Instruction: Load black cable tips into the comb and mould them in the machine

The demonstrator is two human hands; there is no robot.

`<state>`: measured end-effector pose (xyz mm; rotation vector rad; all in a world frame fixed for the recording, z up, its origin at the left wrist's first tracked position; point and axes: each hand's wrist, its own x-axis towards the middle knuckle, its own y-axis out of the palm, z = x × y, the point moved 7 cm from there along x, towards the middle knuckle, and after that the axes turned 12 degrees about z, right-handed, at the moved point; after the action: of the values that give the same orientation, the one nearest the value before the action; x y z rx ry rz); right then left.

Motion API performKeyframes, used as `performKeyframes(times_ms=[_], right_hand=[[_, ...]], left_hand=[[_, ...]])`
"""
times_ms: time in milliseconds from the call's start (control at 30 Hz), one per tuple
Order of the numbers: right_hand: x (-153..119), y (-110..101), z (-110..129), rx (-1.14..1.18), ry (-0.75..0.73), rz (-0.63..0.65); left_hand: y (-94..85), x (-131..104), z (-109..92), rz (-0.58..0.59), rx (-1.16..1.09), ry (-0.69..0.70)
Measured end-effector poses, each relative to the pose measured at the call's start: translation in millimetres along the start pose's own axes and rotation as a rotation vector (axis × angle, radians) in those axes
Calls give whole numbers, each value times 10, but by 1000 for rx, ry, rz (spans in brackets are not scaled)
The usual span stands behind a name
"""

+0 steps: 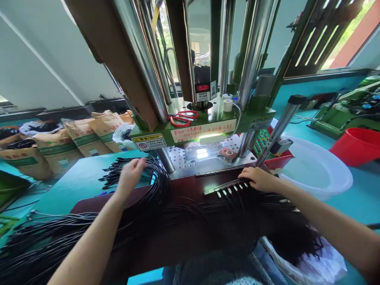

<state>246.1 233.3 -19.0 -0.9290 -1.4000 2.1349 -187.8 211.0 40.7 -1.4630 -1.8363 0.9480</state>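
Note:
My left hand [130, 177] is closed, raised beside a looped bundle of black cables [158, 178]. What its fingers hold is hidden. A slim metal strip [211, 190] lies on the dark worktop, with several silvery cable ends [229, 190] set in a row along it and black cables trailing toward me. At the strip's right end, my right hand [257, 179] has its fingers pinched together, on a black cable end as far as I can see; the fingertips cover most of it. More black cables [50, 229] spread across the left side.
A green press [204, 128] with steel columns stands directly ahead, red-handled scissors [184, 118] on its plate. Below lies its perforated metal bed [178, 158]. At right are a white tub [314, 166] and red bucket [356, 148]; paper sacks [59, 148] stand at left.

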Motion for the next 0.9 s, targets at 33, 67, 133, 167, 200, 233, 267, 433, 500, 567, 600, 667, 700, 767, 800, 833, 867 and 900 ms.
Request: performKeyframes(times_ms=[33,67,133,167,200,233,267,433,500,567,600,667,700,767,800,833,867,900], right_hand=[[-11,15,36,-63,31,35],[-11,16,67,-111,59,60],[11,-20,131,-135,81,96],[27,-48,157,-135,87,122],[40,-82,172,-130,98,151],[47,-120,177,-117,112,177],[48,-162,173,-99,129,197],[27,-399,73,10,202,157],[55,-512,30,57,210,97],[130,-631,7,117,188,44],[185,-691,2,150,167,21],[323,-795,-5,216,120,-10],[403,-833,-10,248,99,-18],[573,-870,-32,303,83,-16],[660,-870,-50,326,89,-11],[746,-865,-72,343,104,-8],[830,-860,-97,351,125,-11],[911,-860,-124,353,150,-22]], left_hand=[[199,-220,-327,116,-40,89],[481,-482,-682,313,-31,208],[1046,-1132,-1363,664,115,560],[1249,-1411,-1590,716,191,676],[1417,-1620,-1739,730,242,728],[1557,-1774,-1834,729,287,752],[1669,-1878,-1886,723,318,756],[1943,-1960,-1913,822,295,707],[1988,-1840,-1910,884,202,619],[2064,-1672,-1907,976,42,480],[2124,-1588,-1909,1044,-87,391],[2272,-1458,-1955,1205,-479,189],[2341,-1402,-2001,1264,-726,82],[2439,-1279,-2106,1279,-1170,-87],[2469,-1215,-2151,1254,-1313,-126],[2493,-1157,-2186,1230,-1397,-144],[2510,-1099,-2208,1206,-1436,-152],[2522,-1041,-2220,1192,-1446,-155]])
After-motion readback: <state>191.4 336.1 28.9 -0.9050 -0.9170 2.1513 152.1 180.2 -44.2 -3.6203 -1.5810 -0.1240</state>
